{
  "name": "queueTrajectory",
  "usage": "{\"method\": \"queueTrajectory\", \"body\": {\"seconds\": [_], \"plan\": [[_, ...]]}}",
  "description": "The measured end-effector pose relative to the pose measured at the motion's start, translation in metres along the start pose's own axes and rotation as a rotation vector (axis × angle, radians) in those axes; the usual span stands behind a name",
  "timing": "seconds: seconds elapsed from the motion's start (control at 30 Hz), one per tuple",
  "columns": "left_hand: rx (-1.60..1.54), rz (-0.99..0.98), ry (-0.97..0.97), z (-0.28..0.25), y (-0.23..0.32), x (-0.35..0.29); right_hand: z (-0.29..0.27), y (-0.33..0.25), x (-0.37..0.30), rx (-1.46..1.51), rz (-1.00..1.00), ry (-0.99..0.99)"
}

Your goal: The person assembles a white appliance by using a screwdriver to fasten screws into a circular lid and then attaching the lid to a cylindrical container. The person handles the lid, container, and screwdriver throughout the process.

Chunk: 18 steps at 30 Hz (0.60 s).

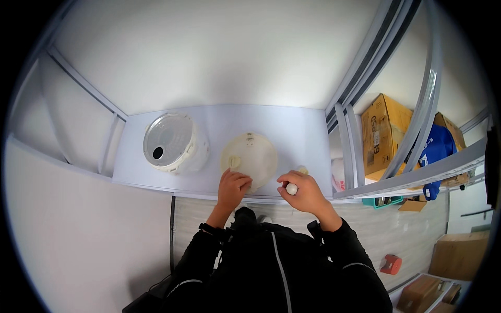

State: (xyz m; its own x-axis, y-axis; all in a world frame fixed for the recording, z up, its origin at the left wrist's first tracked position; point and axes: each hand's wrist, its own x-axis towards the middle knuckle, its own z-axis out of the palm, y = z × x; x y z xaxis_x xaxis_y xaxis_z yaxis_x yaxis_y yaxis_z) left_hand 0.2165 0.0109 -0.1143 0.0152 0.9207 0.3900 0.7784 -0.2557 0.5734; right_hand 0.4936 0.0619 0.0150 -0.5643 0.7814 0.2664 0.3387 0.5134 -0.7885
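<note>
A round, translucent cream disc lies on the white tabletop in front of me. It has small dark marks near its far edge, and a small cream ring-shaped piece sits on its left part. At the disc's near left edge is my left hand, its fingers closed together by the rim; whatever they pinch is hidden. To the right of the disc, my right hand is wrapped round a white, round-ended object, mostly covered by the fingers. Just beyond that hand, a small yellowish piece shows in part.
Left on the tabletop stands a clear round tub with a dark round spot. Grey frame posts rise at the right. Behind them are cardboard boxes and a blue bag. A red stool stands on the floor.
</note>
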Motion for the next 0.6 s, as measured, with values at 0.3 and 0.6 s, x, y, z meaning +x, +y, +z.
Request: {"method": "queueTrajectory", "body": {"seconds": [0.3, 0.6], "plan": [[0.014, -0.019, -0.014, 0.001, -0.004, 0.003, 0.003, 0.007, -0.001, -0.006, 0.003, 0.000], [0.084, 0.036, -0.016, 0.002, 0.002, 0.001, -0.003, 0.012, -0.004, -0.029, 0.033, 0.000]]}}
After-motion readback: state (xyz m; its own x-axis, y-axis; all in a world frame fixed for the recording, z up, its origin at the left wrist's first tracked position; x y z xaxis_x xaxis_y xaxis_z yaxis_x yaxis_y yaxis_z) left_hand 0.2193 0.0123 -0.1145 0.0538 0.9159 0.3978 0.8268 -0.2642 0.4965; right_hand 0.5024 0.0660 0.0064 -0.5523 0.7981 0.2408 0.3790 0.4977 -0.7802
